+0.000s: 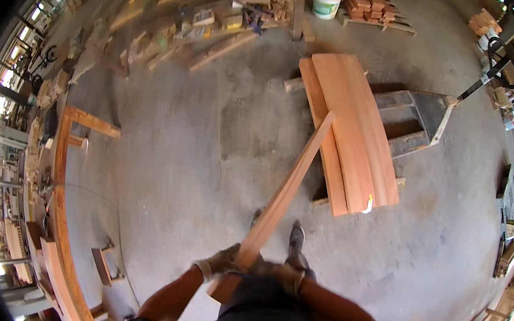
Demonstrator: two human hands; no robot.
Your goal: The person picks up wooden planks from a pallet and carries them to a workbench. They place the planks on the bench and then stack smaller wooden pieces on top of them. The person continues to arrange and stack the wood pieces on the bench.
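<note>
A long reddish wooden plank (290, 183) runs away from my body. Its far end overlaps the edge of a stack of wide boards (353, 127), and its near end passes beside my waist. My left hand (222, 263), in a work glove, is closed on the plank's left edge. My right hand (287, 276), also gloved, is close to my waist on the plank's other side. Its fingers are dark and mostly hidden, so I cannot make out their grip. A small yellow and white item (369, 203) lies at the near end of the stacked boards.
A pallet jack (423, 119) stands at the stack's right side. Left of me is a long wooden frame (61, 201). Scrap wood and clutter (221, 26) lie at the far left, with a white bucket (327, 2) and a loaded pallet (375, 12) beyond.
</note>
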